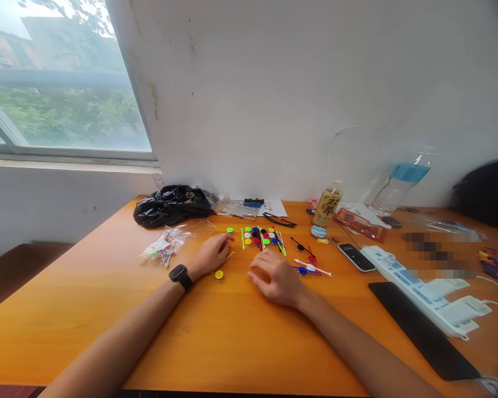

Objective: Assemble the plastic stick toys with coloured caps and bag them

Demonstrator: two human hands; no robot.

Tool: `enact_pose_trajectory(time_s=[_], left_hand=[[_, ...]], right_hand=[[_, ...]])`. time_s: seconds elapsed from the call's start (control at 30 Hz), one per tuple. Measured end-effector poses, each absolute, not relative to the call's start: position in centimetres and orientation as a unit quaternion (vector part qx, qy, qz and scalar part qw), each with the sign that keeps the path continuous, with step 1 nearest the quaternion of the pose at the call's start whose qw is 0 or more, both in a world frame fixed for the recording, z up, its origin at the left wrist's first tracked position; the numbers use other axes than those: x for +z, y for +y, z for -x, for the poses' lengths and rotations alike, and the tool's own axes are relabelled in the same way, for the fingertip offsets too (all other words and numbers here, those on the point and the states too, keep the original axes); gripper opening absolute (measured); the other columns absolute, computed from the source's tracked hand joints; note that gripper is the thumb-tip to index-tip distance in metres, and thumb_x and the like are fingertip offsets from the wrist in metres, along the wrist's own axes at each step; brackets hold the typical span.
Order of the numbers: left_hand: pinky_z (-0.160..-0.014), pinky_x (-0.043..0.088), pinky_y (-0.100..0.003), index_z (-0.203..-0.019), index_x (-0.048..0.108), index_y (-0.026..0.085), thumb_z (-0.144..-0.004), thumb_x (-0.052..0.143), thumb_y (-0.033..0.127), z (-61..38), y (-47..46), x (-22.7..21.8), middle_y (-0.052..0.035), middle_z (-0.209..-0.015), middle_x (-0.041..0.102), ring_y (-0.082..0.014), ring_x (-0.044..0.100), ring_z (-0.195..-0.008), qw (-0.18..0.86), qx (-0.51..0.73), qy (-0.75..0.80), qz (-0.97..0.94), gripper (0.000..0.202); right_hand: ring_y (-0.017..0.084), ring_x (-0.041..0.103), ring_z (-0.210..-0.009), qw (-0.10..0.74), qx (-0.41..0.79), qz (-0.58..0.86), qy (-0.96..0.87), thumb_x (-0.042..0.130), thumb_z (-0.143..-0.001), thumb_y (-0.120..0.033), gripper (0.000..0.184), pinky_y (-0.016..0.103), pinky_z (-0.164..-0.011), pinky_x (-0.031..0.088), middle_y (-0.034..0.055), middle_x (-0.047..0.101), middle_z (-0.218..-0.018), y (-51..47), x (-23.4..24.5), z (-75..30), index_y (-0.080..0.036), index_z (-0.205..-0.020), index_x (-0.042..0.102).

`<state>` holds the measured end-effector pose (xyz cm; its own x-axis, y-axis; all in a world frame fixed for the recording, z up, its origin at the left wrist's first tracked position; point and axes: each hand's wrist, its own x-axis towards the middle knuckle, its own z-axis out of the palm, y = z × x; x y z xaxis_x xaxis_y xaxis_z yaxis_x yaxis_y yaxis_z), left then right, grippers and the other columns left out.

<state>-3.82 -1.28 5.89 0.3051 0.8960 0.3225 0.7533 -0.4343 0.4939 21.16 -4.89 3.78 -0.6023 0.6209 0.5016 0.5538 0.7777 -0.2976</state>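
My left hand (211, 255), with a black watch (180, 276) at its wrist, rests on the table with fingers bent and thumb apart. Just past its fingertips lies a green disc (229, 230); by its thumb is a thin yellow stick (231, 255). Nearer to me sits a yellow disc (219, 275). My right hand (279, 277) is loosely curled, thumb away from the fingers, with nothing visible in it. Beyond it are rows of coloured discs (248, 235) and a green arrow-ended stick (243, 238). To its right lie a white arrow (313, 267) and a blue disc (302, 271).
A black plastic bag (172, 205) and a clear bag of coloured parts (164, 249) lie at the left. At the right are a drink bottle (327, 204), a tilted water bottle (400, 185), a phone-like device (356, 257), a power strip (415, 290) and a black pad (419, 329).
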Motion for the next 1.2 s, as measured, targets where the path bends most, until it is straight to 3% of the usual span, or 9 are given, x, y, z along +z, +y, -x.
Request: enact_pose_trajectory(time_s=[0.1, 0.2, 0.4, 0.53, 0.67, 0.87, 1.03, 1.2], left_hand=[[-0.073, 0.049, -0.028, -0.110, 0.072, 0.019, -0.099, 0.052, 0.029, 3.9, -0.4, 4.7, -0.0075, -0.094, 0.077, -0.0199, 0.067, -0.079, 0.152, 0.282, 0.490, -0.811, 0.025], [-0.069, 0.046, -0.028, -0.092, 0.069, 0.019, -0.097, 0.058, 0.035, 3.9, 0.2, 4.0, -0.0050, -0.085, 0.072, -0.0181, 0.062, -0.074, 0.165, 0.275, 0.464, -0.826, 0.020], [-0.068, 0.044, -0.027, -0.078, 0.062, 0.020, -0.094, 0.063, 0.031, 3.6, -1.2, 6.1, -0.0030, -0.078, 0.068, -0.0164, 0.058, -0.070, 0.147, 0.258, 0.489, -0.820, 0.020], [-0.067, 0.044, -0.027, -0.077, 0.063, 0.021, -0.095, 0.061, 0.032, 3.3, -2.2, 7.9, -0.0027, -0.077, 0.067, -0.0162, 0.056, -0.068, 0.142, 0.246, 0.496, -0.821, 0.021], [-0.067, 0.043, -0.027, -0.077, 0.064, 0.022, -0.096, 0.060, 0.030, 2.9, -3.0, 9.0, -0.0021, -0.074, 0.065, -0.0165, 0.056, -0.068, 0.147, 0.243, 0.493, -0.822, 0.021], [-0.067, 0.040, -0.028, -0.074, 0.060, 0.022, -0.095, 0.059, 0.027, 2.4, -2.7, 8.1, -0.0023, -0.069, 0.062, -0.0187, 0.057, -0.069, 0.112, 0.248, 0.522, -0.808, 0.021], [-0.065, 0.037, -0.029, -0.080, 0.062, 0.020, -0.093, 0.061, 0.027, 2.5, -0.9, 4.7, -0.0038, -0.079, 0.067, -0.0173, 0.056, -0.069, 0.106, 0.259, 0.524, -0.804, 0.015], [-0.065, 0.039, -0.028, -0.082, 0.063, 0.020, -0.087, 0.064, 0.027, 3.1, -0.9, 5.0, -0.0031, -0.080, 0.067, -0.0170, 0.057, -0.070, 0.114, 0.248, 0.511, -0.815, 0.010]], right_hand=[[0.028, 0.057, -0.122, 0.240, 0.097, 0.242, -0.935, 0.064, -0.098, -0.032, 0.040, 0.042, -0.107, 0.044, 0.0122, 0.068, -0.135, -6.1, 3.3, -19.7, -0.021, -0.136, 0.063], [0.030, 0.049, -0.138, 0.197, 0.106, 0.202, -0.954, 0.062, -0.099, -0.040, 0.061, 0.047, -0.117, 0.037, 0.0123, 0.054, -0.157, -6.8, 2.9, -18.7, -0.024, -0.155, 0.049], [0.034, 0.039, -0.148, 0.151, 0.139, 0.185, -0.961, 0.065, -0.094, -0.060, 0.075, 0.052, -0.123, 0.028, 0.0107, 0.041, -0.167, -6.9, 2.7, -18.4, -0.027, -0.159, 0.047], [0.034, 0.043, -0.145, 0.167, 0.141, 0.189, -0.957, 0.067, -0.090, -0.063, 0.078, 0.051, -0.123, 0.028, 0.0112, 0.043, -0.166, -6.7, 2.7, -18.5, -0.026, -0.156, 0.050], [0.035, 0.037, -0.150, 0.174, 0.133, 0.184, -0.958, 0.067, -0.089, -0.066, 0.081, 0.053, -0.125, 0.026, 0.0117, 0.033, -0.171, -6.5, 2.5, -18.4, -0.025, -0.157, 0.049], [0.033, 0.048, -0.138, 0.199, 0.134, 0.186, -0.953, 0.069, -0.088, -0.066, 0.077, 0.048, -0.118, 0.036, 0.0149, 0.051, -0.157, -6.2, 2.3, -18.3, -0.021, -0.149, 0.056], [0.029, 0.060, -0.119, 0.232, 0.121, 0.215, -0.941, 0.067, -0.095, -0.049, 0.048, 0.044, -0.106, 0.045, 0.0144, 0.068, -0.129, -5.8, 2.7, -18.7, -0.019, -0.133, 0.064], [0.027, 0.062, -0.113, 0.264, 0.135, 0.255, -0.920, 0.070, -0.094, -0.031, 0.031, 0.041, -0.100, 0.050, 0.0124, 0.068, -0.122, -5.1, 2.7, -19.8, -0.021, -0.123, 0.065]])
